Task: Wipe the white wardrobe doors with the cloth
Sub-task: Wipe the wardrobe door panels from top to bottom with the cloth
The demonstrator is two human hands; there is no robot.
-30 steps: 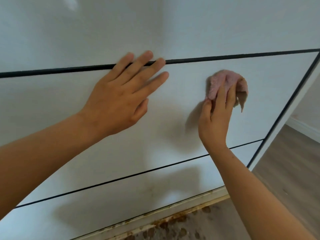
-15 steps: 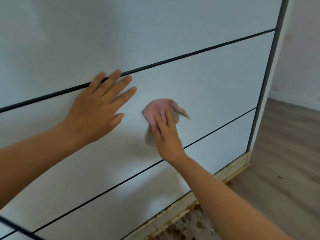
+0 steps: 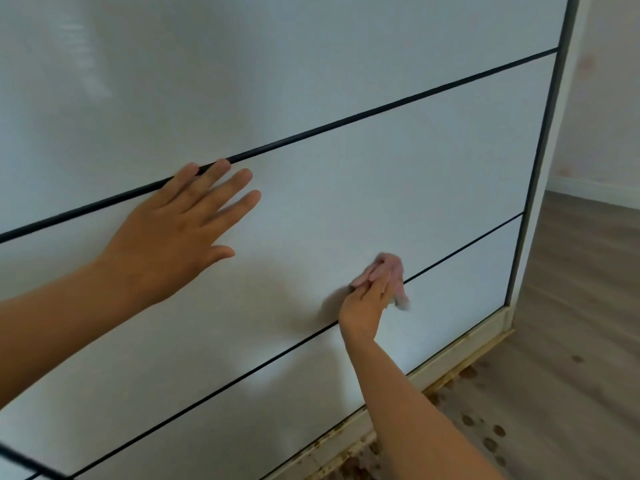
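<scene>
The pink cloth sits bunched under the fingers of the right hand, pressed flat against the white wardrobe door right at the lower thin black dividing line, low on the door and toward its right side. The right hand's grip is closed on the cloth, fingers laid over it, with a loose tail hanging out past the fingertips. The left hand holds nothing: it is spread open, palm against the same panel, its fingertips reaching the upper black line.

The likeliest trouble is the cloth itself. It is wadded small, so each pass probably covers only a narrow strip, and the dangling tail could drag or catch in the groove at the black line. The bare left palm may leave fresh prints on the surface, and leaning on it could push the door on its track. The base trim looks stained and flaking, and the wooden floor beside it carries brown spots; a low stroke touching there could pick up grime and smear it over the white panel.

No brand, label or writing can be read anywhere in view.
</scene>
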